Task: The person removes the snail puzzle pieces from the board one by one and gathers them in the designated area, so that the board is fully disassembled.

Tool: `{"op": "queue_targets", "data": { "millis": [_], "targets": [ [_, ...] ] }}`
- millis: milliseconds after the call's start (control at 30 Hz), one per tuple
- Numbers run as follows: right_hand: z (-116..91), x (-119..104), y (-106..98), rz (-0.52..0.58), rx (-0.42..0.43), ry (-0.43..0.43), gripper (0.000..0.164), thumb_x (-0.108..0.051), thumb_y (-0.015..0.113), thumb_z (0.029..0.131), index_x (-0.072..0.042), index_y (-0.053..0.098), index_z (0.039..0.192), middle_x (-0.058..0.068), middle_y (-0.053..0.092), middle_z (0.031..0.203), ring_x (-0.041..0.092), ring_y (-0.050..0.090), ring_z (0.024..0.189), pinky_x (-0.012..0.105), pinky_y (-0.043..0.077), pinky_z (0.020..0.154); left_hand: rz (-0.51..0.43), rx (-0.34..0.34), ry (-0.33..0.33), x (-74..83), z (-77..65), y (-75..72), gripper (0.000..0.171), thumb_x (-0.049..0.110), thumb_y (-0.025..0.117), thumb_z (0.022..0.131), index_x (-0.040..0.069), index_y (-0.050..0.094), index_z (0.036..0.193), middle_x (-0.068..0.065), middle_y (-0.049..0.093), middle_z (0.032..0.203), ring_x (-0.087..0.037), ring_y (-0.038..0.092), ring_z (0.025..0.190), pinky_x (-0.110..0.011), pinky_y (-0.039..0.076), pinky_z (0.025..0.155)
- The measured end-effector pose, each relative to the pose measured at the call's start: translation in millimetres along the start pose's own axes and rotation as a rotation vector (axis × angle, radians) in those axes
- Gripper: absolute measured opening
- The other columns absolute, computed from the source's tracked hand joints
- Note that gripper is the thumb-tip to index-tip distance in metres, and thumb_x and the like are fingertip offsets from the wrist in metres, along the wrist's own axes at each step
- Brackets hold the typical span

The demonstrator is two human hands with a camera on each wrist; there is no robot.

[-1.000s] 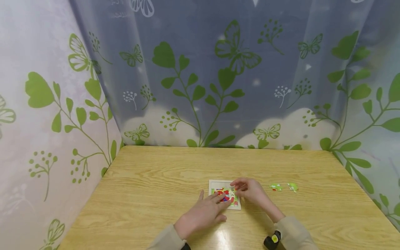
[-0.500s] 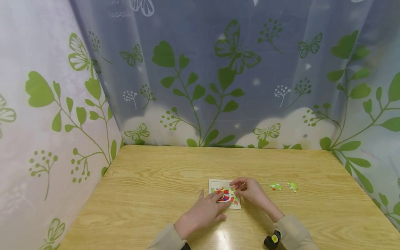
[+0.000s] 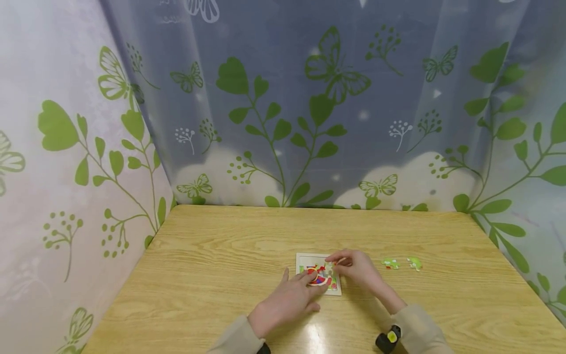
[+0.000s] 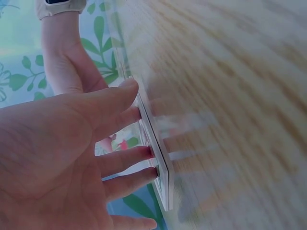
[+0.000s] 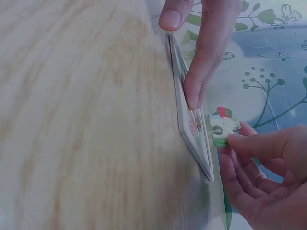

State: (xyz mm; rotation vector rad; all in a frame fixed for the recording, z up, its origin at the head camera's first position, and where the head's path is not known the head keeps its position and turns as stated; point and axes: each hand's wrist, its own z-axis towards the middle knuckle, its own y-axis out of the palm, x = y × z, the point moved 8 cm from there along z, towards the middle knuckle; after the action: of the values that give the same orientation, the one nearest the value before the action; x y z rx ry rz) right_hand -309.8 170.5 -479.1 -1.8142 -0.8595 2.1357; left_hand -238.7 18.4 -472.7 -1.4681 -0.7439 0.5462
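Observation:
A small square jigsaw puzzle tray (image 3: 305,256) with a pale frame lies on the table, red, blue and green pieces inside it. My left hand (image 3: 288,299) rests its outstretched fingers on the pieces at the tray's left and front; in the left wrist view, fingertips (image 4: 149,152) press just inside the rim. My right hand (image 3: 359,270) is at the tray's right side. Between thumb and fingers it pinches a jigsaw piece (image 5: 223,129), white and green with a red spot. That piece is held tilted, close over the tray's right part.
Two loose green jigsaw pieces, one (image 3: 390,264) nearer and one (image 3: 414,264) farther right, lie on the wooden table (image 3: 221,250) beyond my right hand. A leaf-patterned curtain (image 3: 274,172) rises behind the table's back edge and along both sides.
The piece in my right hand has tipped, so more of its face shows over the tray. My left hand stays in place on the tray.

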Motion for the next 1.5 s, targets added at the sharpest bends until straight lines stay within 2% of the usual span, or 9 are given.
{"op": "queue_targets", "data": {
  "millis": [133, 333, 600, 833, 1133, 1300, 1500],
  "targets": [
    [-0.1, 1.5, -5.7, 0.012, 0.024, 0.017, 0.022, 0.001, 0.068, 0.092, -0.005, 0.076, 0.111, 0.016, 0.072, 0.115, 0.03, 0.07, 0.099, 0.034, 0.059, 0.079, -0.01, -0.004, -0.002, -0.1, 0.4, 0.9, 0.055, 0.046, 0.061, 0.098, 0.034, 0.05, 0.15, -0.005, 0.042, 0.159, -0.029, 0.045, 0.143, -0.067, 0.034, 0.112],
    [-0.6, 6.3, -13.0, 0.071, 0.042, 0.046, 0.021, -0.001, 0.067, 0.094, -0.003, 0.075, 0.113, 0.017, 0.072, 0.116, 0.026, 0.07, 0.097, 0.029, 0.06, 0.075, -0.004, -0.009, -0.003, 0.0, 1.2, 2.2, 0.054, 0.045, 0.061, 0.098, 0.034, 0.05, 0.15, -0.005, 0.043, 0.158, -0.028, 0.045, 0.143, -0.066, 0.035, 0.112],
    [-3.9, 12.5, -24.6, 0.138, 0.057, 0.071, 0.024, -0.006, 0.067, 0.096, 0.002, 0.073, 0.118, 0.021, 0.07, 0.119, 0.024, 0.07, 0.096, 0.035, 0.062, 0.079, -0.006, -0.006, -0.003, -0.7, 2.0, 3.1, 0.053, 0.045, 0.06, 0.099, 0.033, 0.051, 0.15, -0.006, 0.044, 0.158, -0.029, 0.044, 0.143, -0.065, 0.036, 0.112],
    [-12.2, 18.2, -40.3, 0.11, 0.081, 0.087, 0.027, -0.011, 0.068, 0.097, 0.0, 0.071, 0.122, 0.02, 0.07, 0.121, 0.022, 0.07, 0.094, 0.036, 0.061, 0.079, -0.013, -0.002, 0.002, -1.3, 0.9, 4.2, 0.053, 0.046, 0.059, 0.099, 0.033, 0.05, 0.15, -0.006, 0.042, 0.158, -0.03, 0.044, 0.143, -0.066, 0.035, 0.113],
    [-27.9, 27.9, -64.2, 0.107, 0.094, 0.101, 0.034, -0.015, 0.066, 0.099, 0.002, 0.067, 0.129, 0.023, 0.066, 0.128, 0.027, 0.071, 0.097, 0.038, 0.061, 0.084, -0.006, 0.02, 0.016, 1.2, -0.9, 5.7, 0.053, 0.044, 0.057, 0.101, 0.031, 0.05, 0.151, -0.008, 0.043, 0.158, -0.03, 0.045, 0.143, -0.066, 0.035, 0.112],
    [-35.8, 32.4, -77.2, 0.139, 0.101, 0.108, 0.037, -0.015, 0.064, 0.1, 0.004, 0.064, 0.132, 0.025, 0.062, 0.132, 0.021, 0.069, 0.101, 0.038, 0.06, 0.088, -0.02, 0.027, 0.017, 1.2, -2.3, 4.8, 0.051, 0.043, 0.058, 0.101, 0.03, 0.052, 0.15, -0.008, 0.043, 0.158, -0.031, 0.044, 0.143, -0.066, 0.035, 0.113],
    [-44.3, 43.5, -92.6, 0.147, 0.118, 0.115, 0.038, -0.015, 0.065, 0.1, 0.005, 0.062, 0.133, 0.027, 0.061, 0.134, 0.016, 0.07, 0.096, 0.034, 0.061, 0.085, -0.02, 0.032, 0.027, 1.3, -2.2, 4.0, 0.051, 0.042, 0.058, 0.101, 0.03, 0.051, 0.15, -0.008, 0.044, 0.157, -0.03, 0.045, 0.142, -0.066, 0.036, 0.112]
  ]
}}
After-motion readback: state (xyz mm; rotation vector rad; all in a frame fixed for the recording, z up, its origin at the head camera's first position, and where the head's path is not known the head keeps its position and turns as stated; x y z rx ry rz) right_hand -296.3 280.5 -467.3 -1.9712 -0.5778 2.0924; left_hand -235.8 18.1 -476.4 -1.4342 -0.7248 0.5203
